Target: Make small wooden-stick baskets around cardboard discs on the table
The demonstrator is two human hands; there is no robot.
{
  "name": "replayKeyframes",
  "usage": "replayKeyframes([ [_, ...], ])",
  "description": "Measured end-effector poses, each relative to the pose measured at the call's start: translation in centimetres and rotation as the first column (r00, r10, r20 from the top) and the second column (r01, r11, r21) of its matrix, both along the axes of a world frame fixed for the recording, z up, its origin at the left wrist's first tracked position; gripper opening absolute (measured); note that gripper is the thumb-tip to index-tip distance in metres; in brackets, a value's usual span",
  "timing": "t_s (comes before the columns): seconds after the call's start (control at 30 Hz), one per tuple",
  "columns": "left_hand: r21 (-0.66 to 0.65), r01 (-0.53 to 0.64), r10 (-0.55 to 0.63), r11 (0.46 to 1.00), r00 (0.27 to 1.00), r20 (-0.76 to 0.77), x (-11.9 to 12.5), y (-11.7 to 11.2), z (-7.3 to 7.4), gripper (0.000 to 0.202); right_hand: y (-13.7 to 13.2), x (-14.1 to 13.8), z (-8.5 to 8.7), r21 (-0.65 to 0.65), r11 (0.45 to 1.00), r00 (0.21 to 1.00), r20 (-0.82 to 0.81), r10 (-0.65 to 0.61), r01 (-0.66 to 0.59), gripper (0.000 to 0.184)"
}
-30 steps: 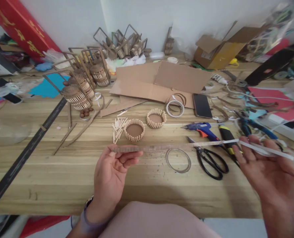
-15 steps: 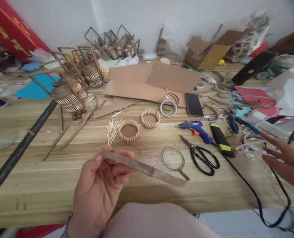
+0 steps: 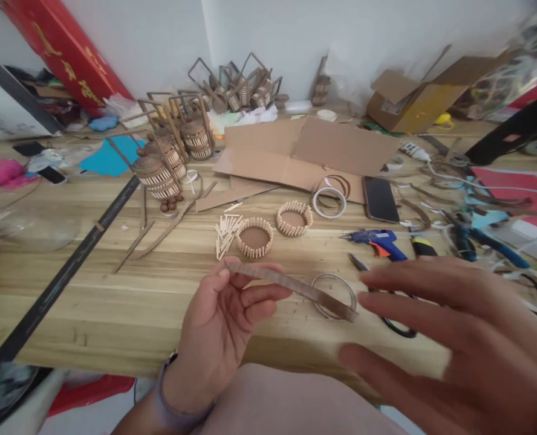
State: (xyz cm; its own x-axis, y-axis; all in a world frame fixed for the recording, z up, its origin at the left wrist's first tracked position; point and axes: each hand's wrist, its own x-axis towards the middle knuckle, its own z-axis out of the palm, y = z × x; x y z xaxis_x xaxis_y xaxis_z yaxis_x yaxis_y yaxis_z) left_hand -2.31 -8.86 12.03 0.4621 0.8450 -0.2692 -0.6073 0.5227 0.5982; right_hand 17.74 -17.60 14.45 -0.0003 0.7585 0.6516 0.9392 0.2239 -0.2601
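Observation:
My left hand (image 3: 232, 326) pinches one end of a brown cardboard strip (image 3: 296, 285), its free end pointing right and slightly down. Blurred by motion, my right hand (image 3: 450, 332) is spread, holding nothing, with its fingers just right of the strip's free end. Beneath that end a thin ring (image 3: 325, 278) lies on the table. My right hand partly hides the scissors (image 3: 358, 261). Beyond my left hand stand two round cardboard pieces edged with short sticks, a nearer ring (image 3: 254, 238) and a farther ring (image 3: 294, 219). Loose little sticks (image 3: 225, 232) lie beside the nearer one.
A blue glue gun (image 3: 377, 240) and a dark phone (image 3: 381, 199) lie to the right. Flat cardboard sheets (image 3: 259, 154) and a tape roll (image 3: 329, 203) are farther back. Small lidded baskets (image 3: 155, 175) stand at left. An open cardboard box (image 3: 413, 90) sits against the wall.
My right hand has come in from the right edge toward the strip's free end. My left hand still holds the strip. The view has turned left.

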Motion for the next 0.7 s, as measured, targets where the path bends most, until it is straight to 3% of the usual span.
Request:
replayKeyframes([
  [0.07,-0.003,-0.011,0.011,1.0,1.0,-0.02,-0.2,-0.2,-0.1,0.015,1.7,-2.6,1.1,0.056,0.995,0.986,0.147,0.072,-0.081,0.01],
  [0.13,0.002,-0.036,0.036,0.999,0.999,-0.028,-0.4,-0.3,-0.2,0.016,3.0,-2.8,1.4,0.058,0.99,0.972,0.203,0.115,-0.129,0.003],
  [0.27,0.118,-0.134,0.141,0.984,0.989,-0.05,-0.8,-0.1,-0.5,0.01,5.5,0.8,1.1,-0.06,0.985,0.98,0.105,0.167,-0.162,0.017],
  [0.37,0.201,-0.277,0.297,0.94,0.951,-0.08,-1.3,0.5,-0.9,0.01,7.7,2.6,0.5,-0.202,0.944,0.962,0.029,0.271,-0.26,0.024],
  [0.5,0.179,-0.456,0.479,0.872,0.87,-0.115,-2.2,1.5,-1.4,0.015,10.6,1.0,-1.0,-0.514,0.736,0.882,-0.094,0.461,-0.44,0.021],
  [0.57,0.157,-0.505,0.524,0.849,0.841,-0.132,-2.5,1.7,-1.6,0.016,11.8,-0.5,-1.7,-0.631,0.641,0.873,-0.127,0.471,-0.438,0.02],
  [0.7,0.125,-0.536,0.55,0.835,0.82,-0.159,-3.0,1.8,-1.9,0.018,13.7,-2.5,-2.5,-0.752,0.502,0.869,-0.188,0.458,-0.427,0.018],
])
